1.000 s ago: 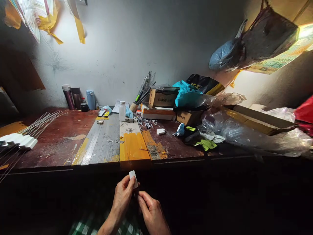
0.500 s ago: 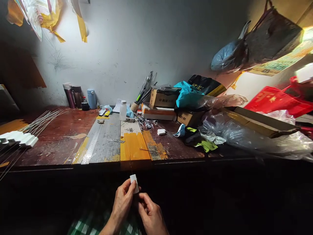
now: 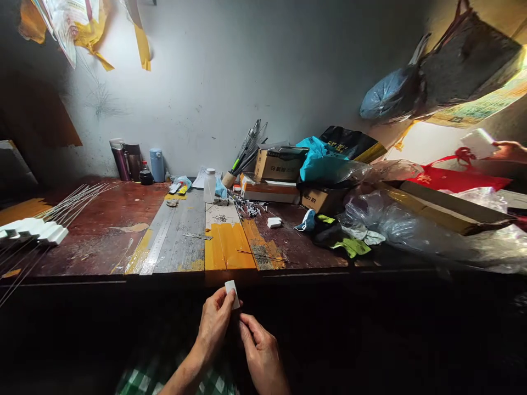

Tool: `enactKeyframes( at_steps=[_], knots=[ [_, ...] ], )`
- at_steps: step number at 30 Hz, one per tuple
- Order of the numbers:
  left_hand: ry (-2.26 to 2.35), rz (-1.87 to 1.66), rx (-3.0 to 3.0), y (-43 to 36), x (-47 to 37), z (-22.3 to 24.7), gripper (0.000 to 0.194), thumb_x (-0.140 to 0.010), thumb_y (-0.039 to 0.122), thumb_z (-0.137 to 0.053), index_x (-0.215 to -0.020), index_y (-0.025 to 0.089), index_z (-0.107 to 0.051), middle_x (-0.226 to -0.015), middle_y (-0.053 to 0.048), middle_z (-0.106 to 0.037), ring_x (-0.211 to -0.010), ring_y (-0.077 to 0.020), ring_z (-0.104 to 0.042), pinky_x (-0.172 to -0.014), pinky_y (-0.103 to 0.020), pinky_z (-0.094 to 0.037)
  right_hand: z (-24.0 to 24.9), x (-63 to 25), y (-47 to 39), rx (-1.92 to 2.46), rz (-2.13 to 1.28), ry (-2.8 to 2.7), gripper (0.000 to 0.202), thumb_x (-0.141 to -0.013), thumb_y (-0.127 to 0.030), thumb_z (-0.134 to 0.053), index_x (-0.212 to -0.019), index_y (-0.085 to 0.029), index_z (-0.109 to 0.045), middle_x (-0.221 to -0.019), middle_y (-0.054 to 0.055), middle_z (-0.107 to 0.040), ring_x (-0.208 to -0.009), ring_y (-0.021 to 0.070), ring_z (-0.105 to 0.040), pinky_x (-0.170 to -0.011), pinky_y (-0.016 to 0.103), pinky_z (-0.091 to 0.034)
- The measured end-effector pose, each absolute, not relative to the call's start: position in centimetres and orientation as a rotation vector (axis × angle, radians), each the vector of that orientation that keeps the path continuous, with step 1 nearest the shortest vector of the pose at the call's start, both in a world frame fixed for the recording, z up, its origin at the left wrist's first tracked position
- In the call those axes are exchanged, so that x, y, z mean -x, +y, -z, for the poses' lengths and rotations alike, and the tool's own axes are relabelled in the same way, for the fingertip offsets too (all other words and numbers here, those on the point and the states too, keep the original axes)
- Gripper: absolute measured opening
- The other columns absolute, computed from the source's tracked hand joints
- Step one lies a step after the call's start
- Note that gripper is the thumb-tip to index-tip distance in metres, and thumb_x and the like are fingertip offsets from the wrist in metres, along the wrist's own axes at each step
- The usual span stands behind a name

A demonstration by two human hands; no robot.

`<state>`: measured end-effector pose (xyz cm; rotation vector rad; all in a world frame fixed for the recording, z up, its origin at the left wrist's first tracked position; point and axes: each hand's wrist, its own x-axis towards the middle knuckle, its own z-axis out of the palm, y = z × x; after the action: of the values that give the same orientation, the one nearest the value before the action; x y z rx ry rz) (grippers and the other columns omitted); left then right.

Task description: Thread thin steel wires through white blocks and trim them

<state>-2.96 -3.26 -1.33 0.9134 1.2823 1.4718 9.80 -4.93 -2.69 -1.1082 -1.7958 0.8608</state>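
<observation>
My left hand [image 3: 217, 315] pinches a small white block [image 3: 232, 294] between thumb and fingers, just below the front edge of the table. Close beside it on the right, my right hand [image 3: 260, 343] has its thumb and forefinger pressed together under the block's lower end. What those fingertips hold, if anything, is too small and dark to make out. More white blocks with long thin wires [image 3: 49, 231] lie at the table's left end. Two thin dark wires [image 3: 267, 256] rest near the front edge.
The table [image 3: 99, 236] carries a steel ruler [image 3: 158, 241], a white bottle [image 3: 209, 186], flasks [image 3: 156, 165], cardboard boxes [image 3: 278, 163], cloths [image 3: 349, 245] and plastic bags [image 3: 382, 219]. At the far right another person's hand [image 3: 510, 152] holds a white object [image 3: 478, 144].
Both my hands and the white block have moved slightly up and right in the view. Another person's hand has come into view at the far right. The whole scene has shifted a little rightward.
</observation>
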Motion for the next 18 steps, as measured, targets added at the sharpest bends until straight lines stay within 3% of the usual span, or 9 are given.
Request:
enactKeyframes(
  at_steps=[6,9,12,18],
  knots=[
    [1.3,-1.468,-0.868,-4.3,3.6,1.9,0.043,-0.076,0.055,-0.061,-0.086,0.014,-0.071,-0.07,-0.006,-0.071,-0.07,-0.0231,-0.065,-0.064,-0.028,-0.045,2.7,-9.3,-5.3,1.148,-0.862,-1.864,0.025,-0.09,-0.034,-0.052,-0.1,-0.021,-0.07,-0.06,0.0,-0.062,-0.048,0.0124,-0.055,-0.047,0.017,-0.044],
    [1.315,-1.481,-0.859,-4.5,4.3,1.8,0.042,-0.075,0.054,-0.062,-0.085,0.014,-0.071,-0.07,-0.007,-0.072,-0.07,-0.0226,-0.064,-0.065,-0.028,-0.046,2.4,-8.4,-5.3,1.151,-0.902,-1.87,0.022,-0.088,-0.033,-0.052,-0.096,-0.021,-0.069,-0.066,0.001,-0.065,-0.054,0.0136,-0.06,-0.051,0.018,-0.046],
    [1.318,-1.489,-0.857,-4.6,4.5,1.4,0.042,-0.074,0.054,-0.064,-0.083,0.014,-0.071,-0.068,-0.007,-0.072,-0.068,-0.0222,-0.064,-0.064,-0.028,-0.046,2.1,-8.1,-5.3,1.081,-0.934,-1.872,0.027,-0.093,-0.033,-0.045,-0.098,-0.021,-0.069,-0.078,0.004,-0.068,-0.071,0.0164,-0.065,-0.065,0.019,-0.048],
    [1.287,-1.517,-0.826,-4.5,4.7,0.3,0.043,-0.078,0.053,-0.059,-0.09,0.013,-0.07,-0.076,-0.008,-0.074,-0.071,-0.023,-0.066,-0.069,-0.031,-0.048,3.9,-9.8,-6.8,1.121,-1.011,-1.884,0.041,-0.093,-0.049,-0.042,-0.092,-0.019,-0.07,-0.046,-0.003,-0.052,-0.044,0.0123,-0.049,-0.047,0.02,-0.04]
  ],
)
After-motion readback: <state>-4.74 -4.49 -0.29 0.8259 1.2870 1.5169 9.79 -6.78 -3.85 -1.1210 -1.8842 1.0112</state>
